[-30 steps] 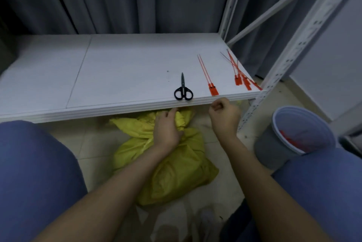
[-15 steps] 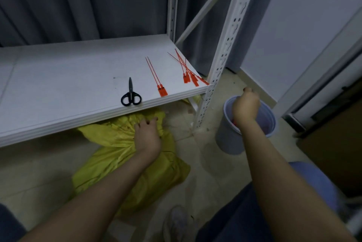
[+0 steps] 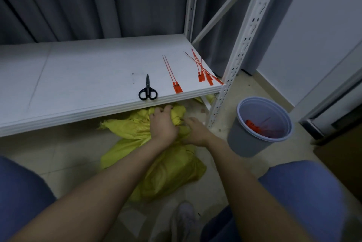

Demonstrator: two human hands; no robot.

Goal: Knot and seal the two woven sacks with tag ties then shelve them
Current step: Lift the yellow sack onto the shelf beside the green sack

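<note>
Clenched left hand [image 3: 162,124] bunches the crinkled yellow woven sack [image 3: 166,171]; right hand [image 3: 196,131] touches it (grip unclear).

Tally by kind

One yellow sack [image 3: 166,171] in plain sight, plus a yellow scrap [image 3: 209,98] under the shelf [image 3: 78,77], too hidden to count as a sack; one pair of scissors [image 3: 147,90]; two tag ties [image 3: 177,87] side by side; a crossed bundle [image 3: 204,76] of at least three more; one bucket [image 3: 250,143]; two hands, left hand [image 3: 162,126] and right hand [image 3: 196,132].
</note>
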